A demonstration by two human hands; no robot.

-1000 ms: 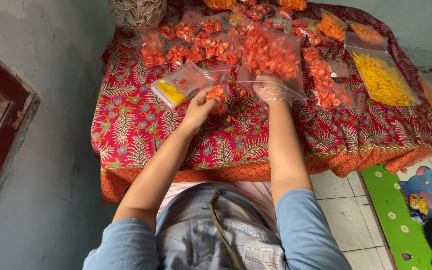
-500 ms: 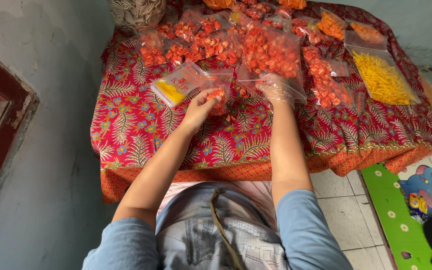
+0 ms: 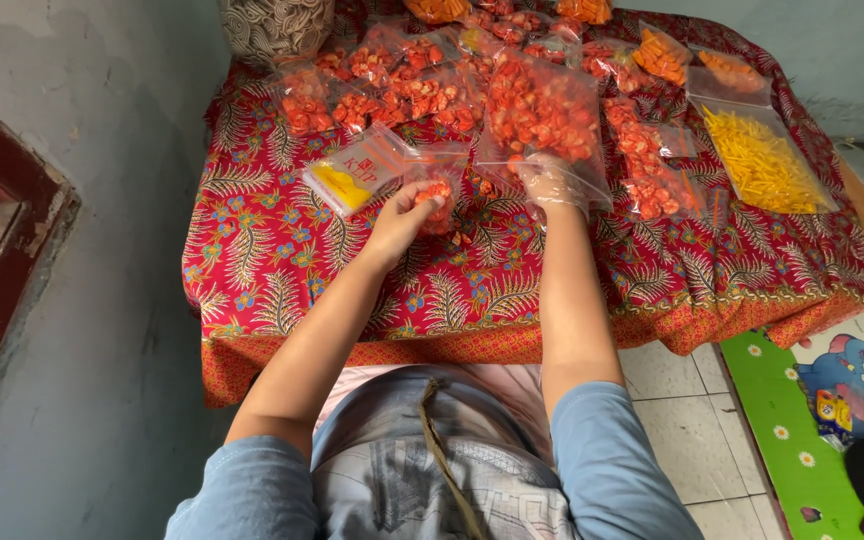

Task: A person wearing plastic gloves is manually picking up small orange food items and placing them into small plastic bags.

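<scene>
A small clear plastic bag partly filled with orange-red snack pieces (image 3: 436, 192) is held above the tabletop covered in a red cloth printed with fern leaves and flowers (image 3: 252, 250). The bag is pinched at its lower left edge by the left hand (image 3: 399, 222), whose grip is closed on the plastic. Just to its left, a flat stack of empty clear bags with orange and yellow printing (image 3: 357, 170) lies on the cloth.

The right hand (image 3: 547, 182), covered by a thin transparent glove, is placed at the mouth of a large clear plastic bag heaped with the same orange-red pieces (image 3: 542, 105). Its fingers are curled loosely inside the opening; whether any pieces are enclosed in that grip cannot be told.

Judging from how things lie, the work appears to be well under way but unfinished. Many small filled bags of orange-red pieces (image 3: 382, 90) are already spread over the far part of the tabletop, while the held bag is filled only in its lower part and is not seen to be sealed. The large bag is far from emptied, and a big clear bag of yellow stick-shaped snacks (image 3: 764, 160) at the right is seen lying full.
</scene>
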